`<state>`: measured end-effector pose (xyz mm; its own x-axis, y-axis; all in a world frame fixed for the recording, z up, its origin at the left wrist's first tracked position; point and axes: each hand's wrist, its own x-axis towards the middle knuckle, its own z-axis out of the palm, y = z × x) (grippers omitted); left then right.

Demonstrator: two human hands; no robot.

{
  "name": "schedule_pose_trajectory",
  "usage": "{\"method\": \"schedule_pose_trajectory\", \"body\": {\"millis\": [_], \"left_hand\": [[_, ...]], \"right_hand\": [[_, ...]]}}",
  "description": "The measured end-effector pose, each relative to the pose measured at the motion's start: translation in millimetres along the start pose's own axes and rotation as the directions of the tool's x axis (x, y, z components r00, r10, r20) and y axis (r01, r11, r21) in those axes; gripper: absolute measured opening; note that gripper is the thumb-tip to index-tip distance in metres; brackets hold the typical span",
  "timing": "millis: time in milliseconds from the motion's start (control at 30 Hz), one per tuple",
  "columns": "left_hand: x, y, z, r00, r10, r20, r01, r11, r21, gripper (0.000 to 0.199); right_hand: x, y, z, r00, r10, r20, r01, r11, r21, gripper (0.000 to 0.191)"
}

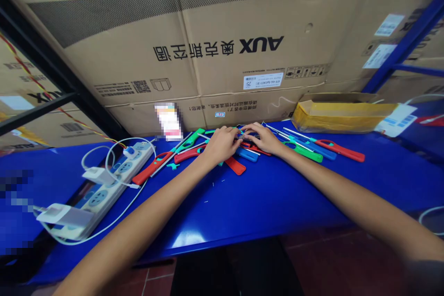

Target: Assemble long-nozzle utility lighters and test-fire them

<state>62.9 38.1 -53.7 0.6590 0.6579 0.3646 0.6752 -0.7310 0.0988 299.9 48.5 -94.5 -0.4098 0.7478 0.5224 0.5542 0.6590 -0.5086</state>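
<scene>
Several red, green and blue metal-tipped lighters (345, 150) lie around both hands (224, 144) (268, 139), whose bent fingers (254, 127) grip I cannot tell what.

Over my remote feed I cannot see clearly what lies between the fingertips of the left hand (224, 143) and right hand (264, 138); something small may be pinched there, but the knuckles hide it. The hands also cover parts of the red lighter (236, 166) and blue lighter (248, 155) beneath them. Coarse pixel blocks mask an upright bright panel (169, 122). Pale slivers (223, 180) on the blue table (277, 203) are too tiny to identify. The top edge crops the large carton (222, 18).
</scene>
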Motion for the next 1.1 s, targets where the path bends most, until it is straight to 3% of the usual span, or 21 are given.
{"method": "schedule_pose_trajectory", "body": {"millis": [167, 267, 367, 433, 533, 633, 700, 833, 967, 1100], "left_hand": [[20.5, 4.2, 1.2, 0.999, -0.009, 0.046, 0.01, 0.999, -0.034, 0.014], [16.5, -1.6, -1.5, 0.999, -0.04, -0.01, 0.039, 0.994, -0.101, 0.012], [-0.5, -12.1, -7.7, 0.982, -0.153, -0.112, 0.119, 0.957, -0.266, 0.009], [-16.1, -18.9, -11.8, 0.948, -0.27, -0.168, 0.165, 0.87, -0.465, 0.012], [-36.8, -26.9, -15.4, 0.903, -0.401, -0.152, 0.192, 0.695, -0.693, 0.02], [-46.7, -33.1, -16.4, 0.888, -0.446, -0.113, 0.177, 0.557, -0.812, 0.024], [-48.1, -35.9, -17.0, 0.885, -0.454, -0.103, 0.172, 0.523, -0.835, 0.022], [-47.7, -37.6, -19.0, 0.895, -0.435, -0.103, 0.177, 0.555, -0.813, 0.02], [-48.9, -36.7, -19.5, 0.882, -0.423, -0.207, 0.128, 0.638, -0.759, 0.019], [-49.9, -35.0, -17.8, 0.871, -0.432, -0.235, 0.131, 0.664, -0.736, 0.018]], "right_hand": [[-1.4, 1.2, 0.9, 1.0, -0.001, -0.028, 0.002, 1.0, 0.02, 0.027], [-1.3, 1.0, -3.4, 0.999, -0.038, -0.028, 0.037, 0.999, -0.038, 0.027], [-1.8, 1.4, -9.0, 0.999, -0.035, -0.025, 0.032, 0.993, -0.109, 0.026], [-2.0, 2.3, -12.2, 0.999, -0.014, -0.029, 0.009, 0.988, -0.152, 0.026], [-1.4, 3.9, -15.9, 0.997, -0.021, -0.072, 0.004, 0.974, -0.227, 0.027], [-0.3, 5.0, -18.5, 0.997, -0.049, -0.067, 0.03, 0.964, -0.265, 0.027], [0.0, 6.1, -19.5, 0.998, -0.048, -0.035, 0.037, 0.963, -0.265, 0.028], [-1.2, 9.7, -21.6, 1.0, 0.008, 0.022, 0.0, 0.943, -0.333, 0.028], [-2.8, 6.9, -29.7, 0.998, 0.058, 0.034, -0.034, 0.876, -0.481, 0.029], [-1.1, -11.5, -37.6, 0.994, 0.107, -0.029, -0.105, 0.825, -0.555, 0.033]]}}
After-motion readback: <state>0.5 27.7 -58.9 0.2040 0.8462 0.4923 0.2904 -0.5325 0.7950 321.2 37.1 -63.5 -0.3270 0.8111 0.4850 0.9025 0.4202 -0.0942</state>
